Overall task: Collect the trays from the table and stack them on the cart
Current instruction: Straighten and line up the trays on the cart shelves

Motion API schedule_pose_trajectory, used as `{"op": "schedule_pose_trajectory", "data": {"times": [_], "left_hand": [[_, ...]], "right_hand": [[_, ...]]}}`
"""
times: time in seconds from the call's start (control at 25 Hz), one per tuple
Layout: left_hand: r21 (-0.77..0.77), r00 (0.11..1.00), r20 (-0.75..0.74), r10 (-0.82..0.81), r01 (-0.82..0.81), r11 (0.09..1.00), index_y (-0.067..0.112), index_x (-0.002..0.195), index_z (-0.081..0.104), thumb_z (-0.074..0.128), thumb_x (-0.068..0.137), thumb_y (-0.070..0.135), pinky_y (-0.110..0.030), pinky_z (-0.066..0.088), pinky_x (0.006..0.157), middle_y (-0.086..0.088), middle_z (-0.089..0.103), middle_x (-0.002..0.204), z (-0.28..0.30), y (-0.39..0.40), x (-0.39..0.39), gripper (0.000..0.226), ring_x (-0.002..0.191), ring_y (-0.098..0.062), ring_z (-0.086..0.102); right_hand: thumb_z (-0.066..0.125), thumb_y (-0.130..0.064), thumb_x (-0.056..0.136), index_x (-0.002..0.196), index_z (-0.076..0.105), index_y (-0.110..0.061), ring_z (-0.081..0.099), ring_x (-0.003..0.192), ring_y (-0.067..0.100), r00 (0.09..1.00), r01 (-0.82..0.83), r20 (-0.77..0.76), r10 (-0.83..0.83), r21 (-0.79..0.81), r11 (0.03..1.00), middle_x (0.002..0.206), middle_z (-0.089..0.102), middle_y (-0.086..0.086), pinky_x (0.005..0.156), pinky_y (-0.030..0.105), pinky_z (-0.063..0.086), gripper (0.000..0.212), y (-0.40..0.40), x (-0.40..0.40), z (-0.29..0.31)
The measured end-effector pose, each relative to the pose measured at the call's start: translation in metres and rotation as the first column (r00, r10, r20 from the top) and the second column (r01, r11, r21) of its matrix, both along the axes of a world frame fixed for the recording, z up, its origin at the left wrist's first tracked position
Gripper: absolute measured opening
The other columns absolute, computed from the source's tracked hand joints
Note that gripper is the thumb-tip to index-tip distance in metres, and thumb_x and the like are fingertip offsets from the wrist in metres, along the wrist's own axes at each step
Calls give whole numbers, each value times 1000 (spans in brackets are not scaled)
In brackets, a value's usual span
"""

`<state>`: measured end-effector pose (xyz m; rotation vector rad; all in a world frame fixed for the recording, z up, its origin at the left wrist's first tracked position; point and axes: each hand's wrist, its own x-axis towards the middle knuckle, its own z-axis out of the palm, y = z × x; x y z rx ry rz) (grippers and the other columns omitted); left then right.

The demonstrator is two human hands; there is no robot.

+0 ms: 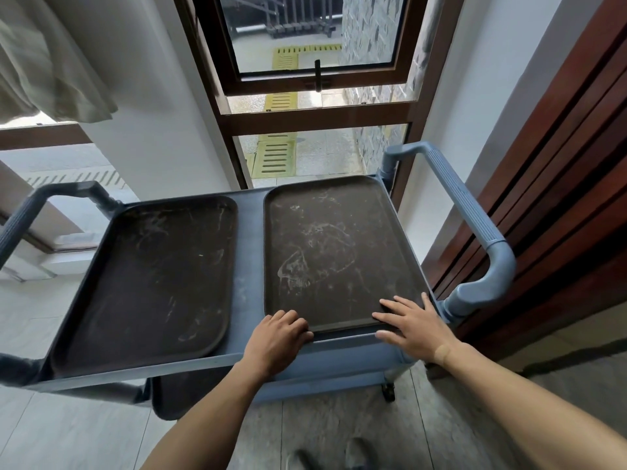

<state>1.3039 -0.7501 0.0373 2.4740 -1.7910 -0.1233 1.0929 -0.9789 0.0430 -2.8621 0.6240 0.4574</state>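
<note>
Trays are already on the blue-grey plastic cart [244, 232], two of them side by side on its top shelf, so the step in hand looks like settling the latest one into place. Well to the left of both hands lies the left dark brown rectangular tray [152, 279], rounded at the corners with a shallow raised rim, its matte surface scuffed and streaked with pale smears. Nothing touches it.

The left hand [278, 337] sits at the near left corner of the right dark brown rectangular tray [336, 252], fingers curled over the tray's rim and the shelf edge, closed loosely on that corner. This tray carries the same worn, textured finish, with whitish dried rings and scratches across its middle. The right hand [412, 322] lies at the near right corner, fingers spread and nearly flat on the tray's surface, thumb along the shelf edge; it presses rather than grips.

Beyond the right hand rises the cart's ribbed grey-blue handle [475, 212], curved at each end.

No table shows in this view. The next move probably calls for letting go, turning away and fetching another tray, or lifting this one onto its neighbour if a single stack is wanted.
</note>
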Motion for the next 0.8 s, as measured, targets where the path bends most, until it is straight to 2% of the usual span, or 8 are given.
{"op": "schedule_pose_trajectory", "data": {"times": [0.12,0.28,0.48,0.6,0.8], "left_hand": [[42,1000,-17,22,-22,999,30,112,61,37,92,58,-35,47,77,3,58,103,-4,-2,-7,42,92,-21,54],[93,999,-29,-15,17,996,31,122,59,49,88,58,-36,47,78,1,58,107,-3,-1,-4,45,94,-23,55],[67,999,-40,36,-33,997,29,116,62,54,91,42,-32,43,66,1,58,106,-1,-1,-18,29,97,-22,56],[71,996,-49,71,-67,995,31,114,60,52,92,41,-30,40,61,4,56,105,0,-1,-22,25,97,-18,54],[85,995,-38,94,-90,992,27,110,59,51,94,39,-29,38,64,2,54,105,-4,-1,-26,21,96,-20,53]], "right_hand": [[32,-66,91,145,31,-44,15,146,13,999,-33,-4,33,-39,999,158,22,-13,114,61,5,58,2,-4,1],[33,-62,93,144,33,-44,21,144,13,999,-38,-18,37,-61,997,157,24,-13,114,59,9,54,2,-3,1],[33,-56,96,138,44,-43,40,129,16,999,-14,51,19,-107,994,150,39,-13,114,54,17,46,10,-9,-4],[33,-54,97,137,47,-44,40,126,16,999,7,53,-2,-96,995,146,42,-16,114,52,18,43,12,-9,-1],[35,-49,98,136,49,-40,42,123,17,998,21,66,-15,-93,995,137,50,-12,113,52,20,41,20,-11,1]]}}
